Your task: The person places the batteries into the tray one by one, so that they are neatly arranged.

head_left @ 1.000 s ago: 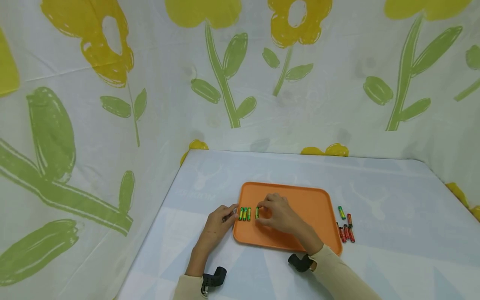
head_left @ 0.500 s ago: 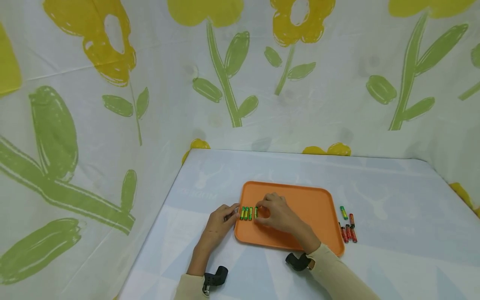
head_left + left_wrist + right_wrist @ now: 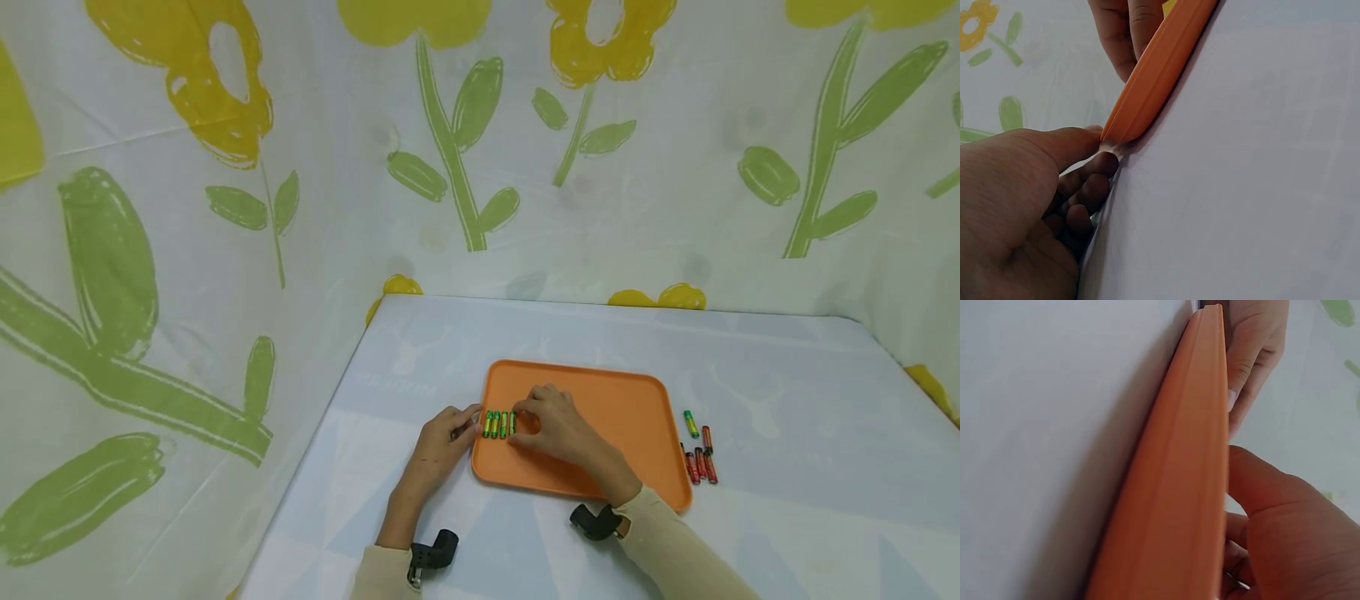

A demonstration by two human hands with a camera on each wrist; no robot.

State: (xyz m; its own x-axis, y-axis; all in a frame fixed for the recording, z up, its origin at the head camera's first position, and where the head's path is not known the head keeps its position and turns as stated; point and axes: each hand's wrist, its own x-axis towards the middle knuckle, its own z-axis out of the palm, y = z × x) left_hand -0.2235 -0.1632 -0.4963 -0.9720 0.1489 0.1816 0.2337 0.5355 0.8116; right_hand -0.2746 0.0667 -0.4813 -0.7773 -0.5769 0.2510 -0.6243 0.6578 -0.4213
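In the head view an orange tray (image 3: 592, 433) lies on the table, with a row of green-and-yellow batteries (image 3: 495, 424) standing side by side near its left rim. The thumb and fingers of my right hand (image 3: 557, 426) pinch the rightmost battery (image 3: 513, 422) by its two ends, close beside the others. My left hand (image 3: 441, 446) holds the tray's left rim; in the left wrist view its thumb rests at the rim (image 3: 1141, 94) and its curled fingers lie below. The tray wall (image 3: 1175, 456) hides the batteries in the right wrist view.
To the right of the tray, one green-and-yellow battery (image 3: 691, 424) and several red batteries (image 3: 701, 464) lie on the pale patterned table (image 3: 810, 433). A flower-printed cloth (image 3: 660, 208) hangs behind and to the left of the table.
My right hand has slid its battery left, narrowing the gap until it sits close to the row. The left hand stays at the rim. The head view has shifted slightly.
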